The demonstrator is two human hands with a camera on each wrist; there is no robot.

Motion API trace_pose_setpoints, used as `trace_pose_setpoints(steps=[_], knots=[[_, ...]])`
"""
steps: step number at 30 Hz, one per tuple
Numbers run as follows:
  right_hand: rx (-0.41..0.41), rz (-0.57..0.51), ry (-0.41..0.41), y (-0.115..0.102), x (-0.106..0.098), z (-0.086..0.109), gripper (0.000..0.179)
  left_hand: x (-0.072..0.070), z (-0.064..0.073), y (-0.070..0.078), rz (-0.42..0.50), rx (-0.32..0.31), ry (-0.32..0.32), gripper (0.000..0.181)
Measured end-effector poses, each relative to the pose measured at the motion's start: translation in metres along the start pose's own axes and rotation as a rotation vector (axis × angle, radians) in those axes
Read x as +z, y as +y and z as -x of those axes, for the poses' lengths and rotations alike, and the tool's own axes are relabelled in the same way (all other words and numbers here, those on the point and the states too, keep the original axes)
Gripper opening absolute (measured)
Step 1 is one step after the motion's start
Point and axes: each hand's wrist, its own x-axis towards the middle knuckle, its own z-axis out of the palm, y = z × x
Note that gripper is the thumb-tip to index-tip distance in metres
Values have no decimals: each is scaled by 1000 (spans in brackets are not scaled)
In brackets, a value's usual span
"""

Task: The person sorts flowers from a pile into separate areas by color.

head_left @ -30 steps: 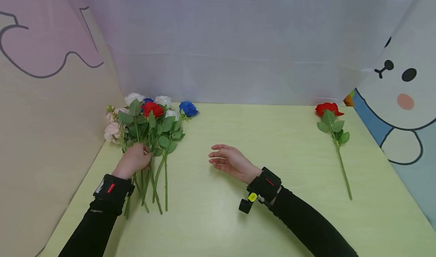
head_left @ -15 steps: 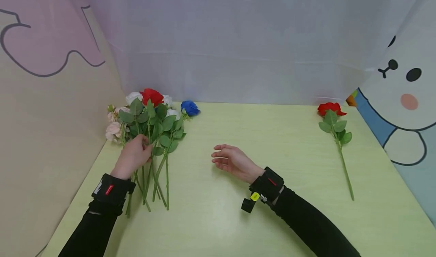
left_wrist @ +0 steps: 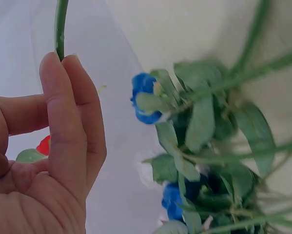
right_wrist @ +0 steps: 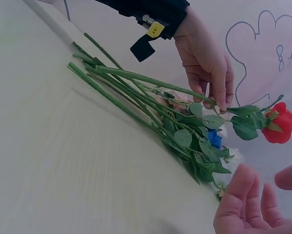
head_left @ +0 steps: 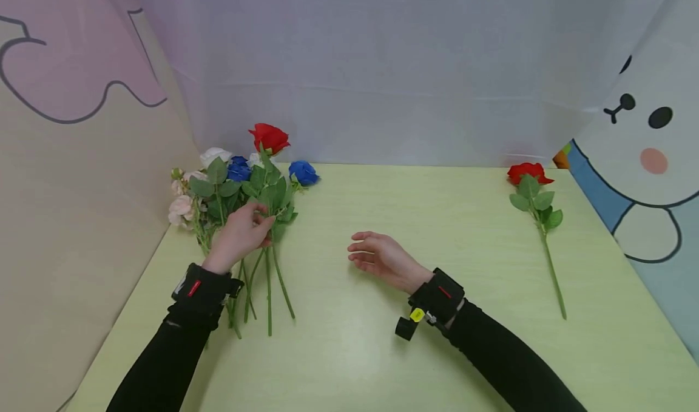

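Note:
My left hand (head_left: 243, 233) pinches the stem of a red rose (head_left: 270, 138) between thumb and fingers, just below its leaves. In the right wrist view this red rose (right_wrist: 280, 123) is raised above the other flowers, bloom pointing away. Its green stem (left_wrist: 61, 29) runs up from the fingertips in the left wrist view. Under the hand lies a pile of flowers: blue roses (head_left: 303, 173), white roses (head_left: 215, 155) and pale pink blooms (head_left: 181, 209), their stems toward the front. My right hand (head_left: 384, 260) holds nothing, its fingers loosely curved over the middle of the table.
A second red rose (head_left: 528, 174) lies alone on the right side of the pale yellow-green table (head_left: 437, 230). A white curtain (head_left: 382, 96) hangs along the back edge. Cartoon-printed cloth stands at both sides.
My left hand has lifted the red rose out of the pile and moved it up and to the right, uncovering a blue rose. The right hand has shifted slightly right.

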Motion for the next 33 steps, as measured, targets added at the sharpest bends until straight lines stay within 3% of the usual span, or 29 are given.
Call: trace_pose_setpoints(steps=[16,23,33], knots=[[-8,64,10,1,-7,4,42,58,-40,30,275,110,-85,27],[-10,83,-16,2,-7,4,43,79,-49,42,298,164,-123,24],[8,13,-107,3,-7,5,39,99,-56,54,321,223,-164,21]])
